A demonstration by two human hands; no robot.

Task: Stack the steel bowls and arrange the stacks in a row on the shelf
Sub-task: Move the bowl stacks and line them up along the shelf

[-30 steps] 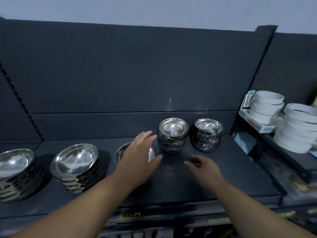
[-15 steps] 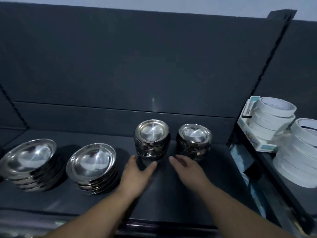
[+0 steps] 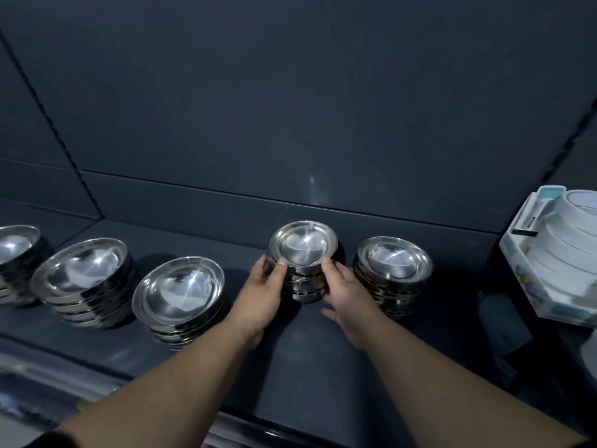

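Note:
A small stack of steel bowls (image 3: 303, 247) stands mid-shelf, tilted slightly. My left hand (image 3: 261, 292) grips its left side, thumb on the top rim. My right hand (image 3: 345, 289) grips its right side, fingers curled against the bowls. A second small stack (image 3: 392, 263) stands just to the right, untouched. Three wider stacks sit to the left: one near my left forearm (image 3: 179, 289), one further left (image 3: 82, 270), and one cut off by the frame edge (image 3: 16, 247).
The dark shelf (image 3: 323, 350) has a dark back panel behind it. To the right, a white tray (image 3: 529, 279) holds a pile of white round containers (image 3: 575, 227). Bare shelf surface lies in front of the small stacks.
Both hands moved forward from the shelf surface and closed on the sides of the middle small stack. The view shifted, bringing a third wide stack into sight on the left.

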